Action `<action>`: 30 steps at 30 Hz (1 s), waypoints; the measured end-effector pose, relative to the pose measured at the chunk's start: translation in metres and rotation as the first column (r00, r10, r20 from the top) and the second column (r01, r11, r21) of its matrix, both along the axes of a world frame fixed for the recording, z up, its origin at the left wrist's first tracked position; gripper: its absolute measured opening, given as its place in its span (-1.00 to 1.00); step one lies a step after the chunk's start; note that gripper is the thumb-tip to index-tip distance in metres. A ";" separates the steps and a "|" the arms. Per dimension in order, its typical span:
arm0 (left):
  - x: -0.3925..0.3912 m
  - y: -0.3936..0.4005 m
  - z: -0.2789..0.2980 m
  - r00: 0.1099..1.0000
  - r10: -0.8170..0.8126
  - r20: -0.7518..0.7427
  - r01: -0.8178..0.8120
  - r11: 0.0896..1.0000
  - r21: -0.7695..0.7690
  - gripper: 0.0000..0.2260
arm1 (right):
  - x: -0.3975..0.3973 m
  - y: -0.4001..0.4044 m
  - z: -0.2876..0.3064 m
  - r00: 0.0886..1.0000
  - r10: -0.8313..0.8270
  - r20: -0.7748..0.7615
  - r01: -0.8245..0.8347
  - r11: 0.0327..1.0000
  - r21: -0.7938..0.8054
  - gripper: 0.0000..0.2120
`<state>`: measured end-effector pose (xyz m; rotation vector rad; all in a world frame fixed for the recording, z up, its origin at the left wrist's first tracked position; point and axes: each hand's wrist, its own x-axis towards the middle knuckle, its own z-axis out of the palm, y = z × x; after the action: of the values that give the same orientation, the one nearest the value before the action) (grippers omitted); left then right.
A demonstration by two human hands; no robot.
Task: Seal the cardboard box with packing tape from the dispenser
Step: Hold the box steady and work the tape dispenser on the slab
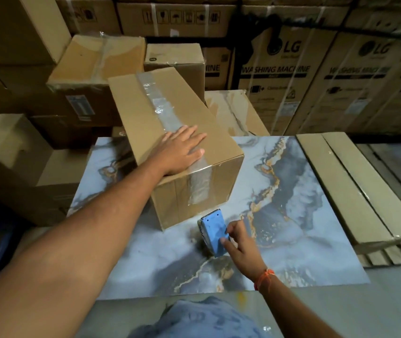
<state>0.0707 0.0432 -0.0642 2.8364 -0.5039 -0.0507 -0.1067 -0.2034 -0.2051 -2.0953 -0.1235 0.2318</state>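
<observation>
A closed brown cardboard box [143, 118] lies on a marble-patterned slab [292, 215]. A strip of clear packing tape [162, 106] runs along the box's top seam and down its near face. My left hand [182, 150] lies flat on the box top near the front edge, fingers spread over the tape. My right hand [239, 242] grips a blue tape dispenser [215, 232] on the slab just in front of the box's near corner, its toothed edge pointing at the box. The tape roll is hidden.
Taped cartons [97, 67] are stacked behind and to the left. Large washing machine cartons [292, 76] line the back right. Flat long cartons [355, 191] lie on the right beside the slab. My blue-clothed knee [194, 318] is at the bottom.
</observation>
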 end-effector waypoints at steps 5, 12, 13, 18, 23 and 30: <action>0.001 0.000 -0.001 1.000 -0.003 0.014 0.003 1.000 0.016 -0.48 | 0.002 0.005 -0.001 1.000 -0.005 0.011 0.004 1.000 0.016 -0.90; 0.002 0.001 -0.004 1.000 0.006 0.024 -0.007 0.999 0.042 -0.48 | 0.007 0.004 0.002 0.999 0.044 -0.006 -0.043 0.991 0.124 -0.86; 0.002 0.001 -0.005 1.000 0.008 0.021 -0.009 0.999 0.045 -0.48 | 0.007 0.005 0.004 0.999 0.053 -0.011 -0.051 0.990 0.134 -0.84; 0.001 0.000 -0.004 1.000 0.016 0.017 -0.017 0.998 0.060 -0.48 | 0.005 0.009 0.011 0.996 0.090 0.008 -0.090 0.985 0.144 -0.93; -0.003 -0.001 0.000 1.000 0.021 0.021 -0.023 0.997 0.070 -0.47 | 0.004 -0.001 0.018 0.994 0.112 -0.001 -0.111 0.982 0.153 -0.92; -0.003 -0.002 0.002 0.999 0.027 0.028 -0.029 0.997 0.066 -0.50 | 0.001 -0.008 0.037 0.977 0.171 -0.126 -0.118 0.930 0.348 -0.68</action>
<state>0.0672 0.0408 -0.0620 2.9125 -0.4762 -0.0248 -0.1056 -0.2110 -0.1676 -1.7196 -0.2109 0.4309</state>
